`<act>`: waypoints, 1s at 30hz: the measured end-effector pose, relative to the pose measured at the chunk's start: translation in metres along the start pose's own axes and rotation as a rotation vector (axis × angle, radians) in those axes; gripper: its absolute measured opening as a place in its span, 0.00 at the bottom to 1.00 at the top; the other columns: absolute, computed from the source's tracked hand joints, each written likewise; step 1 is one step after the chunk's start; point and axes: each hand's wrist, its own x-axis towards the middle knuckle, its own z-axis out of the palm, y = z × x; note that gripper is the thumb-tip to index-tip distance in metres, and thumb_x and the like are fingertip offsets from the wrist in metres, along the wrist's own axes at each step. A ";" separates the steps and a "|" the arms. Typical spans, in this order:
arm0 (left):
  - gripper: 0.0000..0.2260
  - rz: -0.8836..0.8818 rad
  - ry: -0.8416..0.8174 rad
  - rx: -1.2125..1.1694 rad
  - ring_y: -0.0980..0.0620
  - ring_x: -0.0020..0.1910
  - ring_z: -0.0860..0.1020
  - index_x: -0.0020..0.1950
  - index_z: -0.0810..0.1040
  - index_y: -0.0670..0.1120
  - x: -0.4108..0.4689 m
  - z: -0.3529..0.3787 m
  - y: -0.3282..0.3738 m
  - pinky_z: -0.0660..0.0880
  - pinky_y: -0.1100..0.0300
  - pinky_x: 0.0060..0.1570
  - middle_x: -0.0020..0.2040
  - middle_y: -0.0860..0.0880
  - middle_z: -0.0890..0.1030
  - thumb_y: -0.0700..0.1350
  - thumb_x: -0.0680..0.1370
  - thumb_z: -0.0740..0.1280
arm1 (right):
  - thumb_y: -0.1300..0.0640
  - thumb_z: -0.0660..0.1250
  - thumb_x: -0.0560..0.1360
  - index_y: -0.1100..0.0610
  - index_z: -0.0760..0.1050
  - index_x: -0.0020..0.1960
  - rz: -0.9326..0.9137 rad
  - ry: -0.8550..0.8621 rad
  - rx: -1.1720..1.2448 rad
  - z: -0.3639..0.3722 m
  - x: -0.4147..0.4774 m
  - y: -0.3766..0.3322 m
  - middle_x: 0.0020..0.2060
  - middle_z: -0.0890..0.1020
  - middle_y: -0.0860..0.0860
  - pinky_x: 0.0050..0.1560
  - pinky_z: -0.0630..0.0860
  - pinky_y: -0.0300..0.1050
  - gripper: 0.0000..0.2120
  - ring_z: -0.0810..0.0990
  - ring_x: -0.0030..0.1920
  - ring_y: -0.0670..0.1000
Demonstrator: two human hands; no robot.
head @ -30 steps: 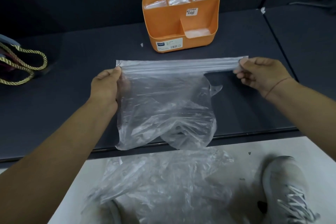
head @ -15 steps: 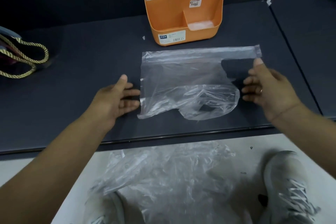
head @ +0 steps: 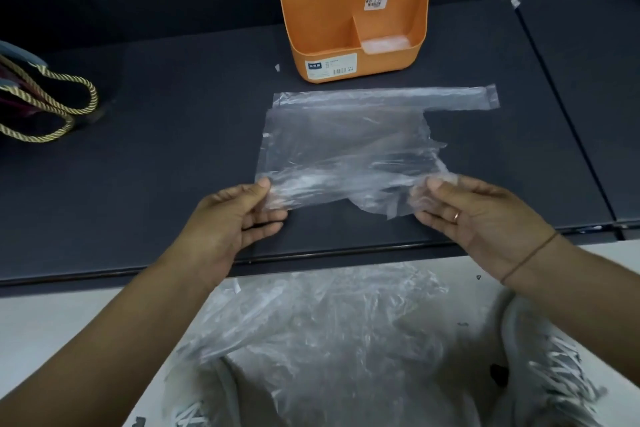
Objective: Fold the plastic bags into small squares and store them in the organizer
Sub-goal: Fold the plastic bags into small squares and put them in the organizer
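Head: hands pinch bag (head: 346,149) (near edge)

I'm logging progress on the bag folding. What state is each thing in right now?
Plastic bag: unfolded on the table, near edge lifted.
Left hand: pinching the bag's near left corner.
Right hand: pinching the bag's near right corner.
Organizer: upright, folded plastic in four compartments.
Pile of bags: crumpled, unfolded, on the floor.
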 end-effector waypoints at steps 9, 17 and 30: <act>0.05 0.035 0.122 -0.040 0.52 0.32 0.84 0.44 0.78 0.44 0.014 -0.013 0.003 0.80 0.62 0.31 0.39 0.45 0.82 0.44 0.79 0.69 | 0.40 0.70 0.68 0.63 0.76 0.48 -0.016 -0.110 -0.038 -0.022 0.025 -0.028 0.35 0.77 0.58 0.58 0.78 0.52 0.25 0.79 0.41 0.54; 0.06 0.022 0.180 -0.010 0.51 0.33 0.84 0.46 0.77 0.43 0.013 -0.021 -0.002 0.80 0.63 0.31 0.43 0.43 0.82 0.44 0.79 0.69 | 0.27 0.77 0.46 0.53 0.74 0.47 -0.183 0.021 -0.370 -0.034 0.002 -0.020 0.38 0.80 0.45 0.40 0.80 0.39 0.41 0.81 0.40 0.45; 0.28 0.931 0.123 0.873 0.58 0.65 0.66 0.71 0.70 0.48 -0.011 0.010 -0.002 0.62 0.61 0.68 0.65 0.54 0.67 0.57 0.74 0.71 | 0.61 0.71 0.73 0.49 0.73 0.35 -0.434 0.159 -1.051 -0.015 -0.019 0.011 0.29 0.78 0.39 0.34 0.67 0.25 0.12 0.76 0.31 0.39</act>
